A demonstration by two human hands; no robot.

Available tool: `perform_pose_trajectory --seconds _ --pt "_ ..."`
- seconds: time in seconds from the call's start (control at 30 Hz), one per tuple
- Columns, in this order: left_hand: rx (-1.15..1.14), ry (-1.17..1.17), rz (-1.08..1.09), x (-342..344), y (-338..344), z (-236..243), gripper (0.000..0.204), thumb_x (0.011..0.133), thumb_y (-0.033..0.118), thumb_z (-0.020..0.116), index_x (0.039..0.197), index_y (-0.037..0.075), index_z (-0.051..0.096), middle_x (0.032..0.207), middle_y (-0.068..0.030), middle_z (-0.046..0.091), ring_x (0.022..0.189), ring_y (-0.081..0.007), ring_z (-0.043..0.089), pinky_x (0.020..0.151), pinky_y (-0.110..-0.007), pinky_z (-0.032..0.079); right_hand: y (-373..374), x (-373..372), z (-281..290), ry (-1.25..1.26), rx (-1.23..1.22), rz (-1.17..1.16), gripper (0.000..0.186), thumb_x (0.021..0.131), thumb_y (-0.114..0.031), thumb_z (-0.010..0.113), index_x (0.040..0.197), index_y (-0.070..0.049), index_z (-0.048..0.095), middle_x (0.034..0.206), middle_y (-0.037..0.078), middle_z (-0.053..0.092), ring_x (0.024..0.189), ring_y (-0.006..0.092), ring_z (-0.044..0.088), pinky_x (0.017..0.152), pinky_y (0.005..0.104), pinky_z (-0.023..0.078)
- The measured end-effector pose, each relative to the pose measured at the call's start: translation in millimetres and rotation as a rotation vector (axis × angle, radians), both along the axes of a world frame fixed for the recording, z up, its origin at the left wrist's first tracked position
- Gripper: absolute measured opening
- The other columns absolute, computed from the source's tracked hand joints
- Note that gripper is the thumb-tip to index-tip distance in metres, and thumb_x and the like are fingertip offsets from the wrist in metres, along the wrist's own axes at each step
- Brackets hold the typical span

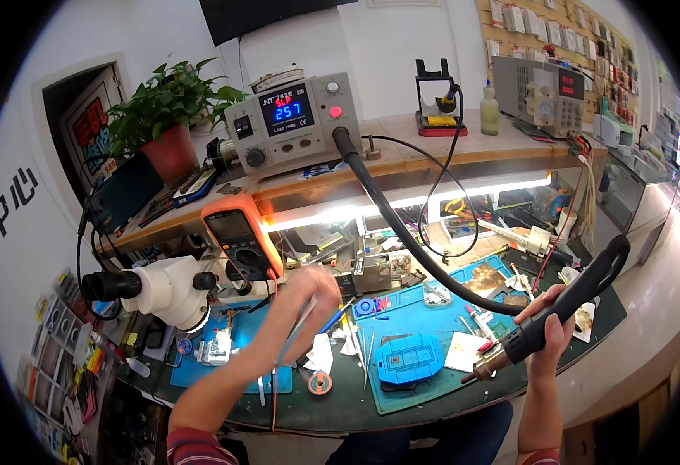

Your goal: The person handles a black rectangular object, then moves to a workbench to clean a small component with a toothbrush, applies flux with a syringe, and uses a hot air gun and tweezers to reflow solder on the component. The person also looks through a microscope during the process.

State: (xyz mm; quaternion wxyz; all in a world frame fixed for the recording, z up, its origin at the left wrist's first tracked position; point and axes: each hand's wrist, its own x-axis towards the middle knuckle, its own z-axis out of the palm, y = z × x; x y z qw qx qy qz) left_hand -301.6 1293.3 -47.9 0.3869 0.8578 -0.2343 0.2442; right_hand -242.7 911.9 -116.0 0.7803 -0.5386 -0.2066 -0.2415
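Observation:
My right hand grips the black handle of a hot air gun, its metal nozzle pointing down to the left over the bench. A thick black hose joins the gun to the hot air station on the shelf. To the left, my left hand is raised over the bench, its fingers closed on thin metal tweezers that point downward. Between the hands a blue rectangular holder lies on the blue work mat. A white pad lies beside it, near the nozzle.
A white microscope and an orange multimeter stand at the left. A solder spool lies near the front edge. On the shelf are a potted plant, a soldering iron stand, a bottle and a power supply.

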Motion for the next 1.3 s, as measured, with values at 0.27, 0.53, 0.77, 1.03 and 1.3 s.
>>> perform_pose_trajectory --seconds 0.27,0.53,0.77,1.03,1.3 --pt "-0.787 0.915 -0.183 -43 -4 -77 0.025 0.110 0.026 0.055 0.114 0.002 0.060 0.097 -0.0059 0.066 0.085 -0.0078 0.061 0.065 -0.020 0.045 25 20 15 -0.014 0.002 0.108 0.059 0.089 -0.044 0.071 0.123 -0.002 0.047 0.080 0.011 0.066 0.073 0.0194 0.068 0.071 0.0317 0.055" --pt "-0.667 0.674 -0.107 -18 -18 -91 0.029 0.113 0.030 0.051 0.106 0.005 0.063 0.113 -0.0166 0.076 0.064 -0.0045 0.045 0.060 -0.021 0.042 74 48 37 -0.179 -0.105 0.304 0.052 0.092 -0.031 0.070 0.126 0.000 0.046 0.083 0.015 0.067 0.076 0.0200 0.068 0.071 0.0325 0.056" --pt "-0.773 0.715 -0.233 -21 -20 -100 0.019 0.109 0.011 0.056 0.126 0.003 0.052 0.123 -0.0115 0.064 0.097 -0.0136 0.063 0.086 -0.030 0.055 79 56 -13 -0.313 -0.272 0.286 0.055 0.087 -0.023 0.077 0.124 0.000 0.045 0.094 0.017 0.068 0.079 0.0191 0.065 0.069 0.0311 0.053" --pt "-0.811 0.752 -0.171 -33 -23 -107 0.027 0.102 0.000 0.065 0.128 -0.003 0.064 0.126 -0.0107 0.065 0.115 -0.0215 0.068 0.100 -0.035 0.056 80 54 -11 -0.379 -0.235 0.230 0.060 0.081 -0.029 0.081 0.119 -0.001 0.044 0.093 0.020 0.068 0.067 0.0092 0.050 0.061 0.0240 0.044" --pt "-0.350 0.510 -0.027 -26 -25 -115 0.032 0.091 0.004 0.079 0.122 0.000 0.074 0.116 -0.0144 0.077 0.107 -0.0236 0.073 0.095 -0.034 0.057 71 50 -8 -0.190 -0.191 0.239 0.061 0.084 -0.032 0.083 0.119 -0.002 0.045 0.094 0.022 0.069 0.064 0.0081 0.052 0.059 0.0194 0.044"
